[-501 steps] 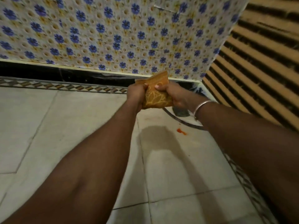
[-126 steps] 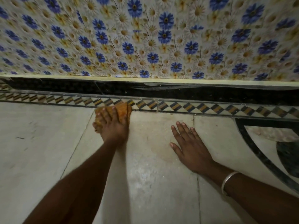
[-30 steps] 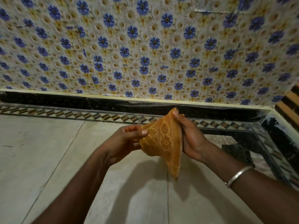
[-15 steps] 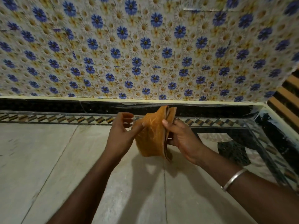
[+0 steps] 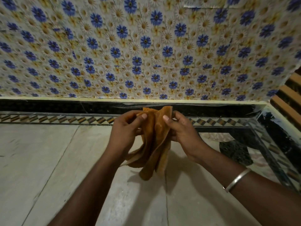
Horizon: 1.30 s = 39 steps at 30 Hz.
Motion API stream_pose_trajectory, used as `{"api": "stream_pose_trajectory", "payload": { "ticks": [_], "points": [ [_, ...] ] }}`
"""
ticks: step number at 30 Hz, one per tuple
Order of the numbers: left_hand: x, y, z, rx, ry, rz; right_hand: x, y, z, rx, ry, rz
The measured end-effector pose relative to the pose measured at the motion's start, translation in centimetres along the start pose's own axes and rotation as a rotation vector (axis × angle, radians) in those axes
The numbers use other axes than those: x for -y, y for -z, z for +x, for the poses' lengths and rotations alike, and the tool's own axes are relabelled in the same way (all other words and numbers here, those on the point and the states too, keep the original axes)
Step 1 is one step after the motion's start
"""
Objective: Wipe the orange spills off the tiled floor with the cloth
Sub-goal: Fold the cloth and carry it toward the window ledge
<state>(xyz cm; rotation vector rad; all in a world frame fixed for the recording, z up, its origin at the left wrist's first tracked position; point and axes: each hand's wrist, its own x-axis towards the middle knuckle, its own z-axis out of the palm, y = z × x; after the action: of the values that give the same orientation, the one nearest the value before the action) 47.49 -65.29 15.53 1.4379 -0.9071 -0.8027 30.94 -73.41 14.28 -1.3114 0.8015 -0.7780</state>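
Note:
The orange patterned cloth (image 5: 154,144) hangs in loose folds above the pale tiled floor (image 5: 48,160), held up in the middle of the view. My left hand (image 5: 126,132) pinches its upper left edge between thumb and fingers. My right hand (image 5: 180,131) pinches the upper right edge, thumb on the front of the cloth. A metal bangle sits on my right wrist. No orange spill shows on the floor tiles in view.
A wall with blue and yellow flower paper (image 5: 146,46) rises just beyond the hands, above a black skirting (image 5: 65,106) and a patterned floor border (image 5: 48,119). A dark floor inlay (image 5: 234,150) lies at right. Brown slats (image 5: 290,95) stand at the far right.
The cloth has come off the floor into both hands. Over the last second it has been folded together and now hangs lower in loose pleats, with the hands closer together.

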Motion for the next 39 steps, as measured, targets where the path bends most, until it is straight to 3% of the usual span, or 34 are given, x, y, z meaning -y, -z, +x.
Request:
{"api": "stream_pose_trajectory", "payload": {
  "ticks": [5,11,16,23,28,30,32,34,39],
  "points": [
    [-0.2,0.9,0.8,-0.248,0.013,-0.041,0.2,-0.3,0.3,-0.195,-0.002,0.077],
    [-0.9,-2.3,0.6,-0.245,-0.152,0.172,0.2,-1.8,0.1,-0.141,0.052,-0.075],
    [-2.1,-4.1,0.0,-0.204,-0.270,0.306,0.6,-2.6,-0.4,0.001,0.086,-0.015],
    [-3.3,-3.5,-0.4,0.066,-0.301,0.307,0.2,-1.6,-0.5,-0.091,0.142,-0.076],
    [-1.6,-0.3,0.8,-0.171,-0.271,0.112,2.1,-1.2,-0.2,-0.064,0.186,-0.035],
    [-0.3,1.1,1.8,-0.069,-0.064,0.076,2.9,-0.7,0.0,-0.042,0.219,-0.023],
    [1.0,1.9,2.3,0.173,0.116,-0.020,3.5,-0.3,0.2,-0.023,0.217,0.029],
    [1.8,2.0,2.0,0.374,0.174,-0.037,4.1,0.0,0.4,-0.031,0.208,0.075],
    [1.0,1.5,1.2,0.377,0.215,-0.141,4.4,0.9,1.3,-0.084,0.093,0.176]
  ]
}}
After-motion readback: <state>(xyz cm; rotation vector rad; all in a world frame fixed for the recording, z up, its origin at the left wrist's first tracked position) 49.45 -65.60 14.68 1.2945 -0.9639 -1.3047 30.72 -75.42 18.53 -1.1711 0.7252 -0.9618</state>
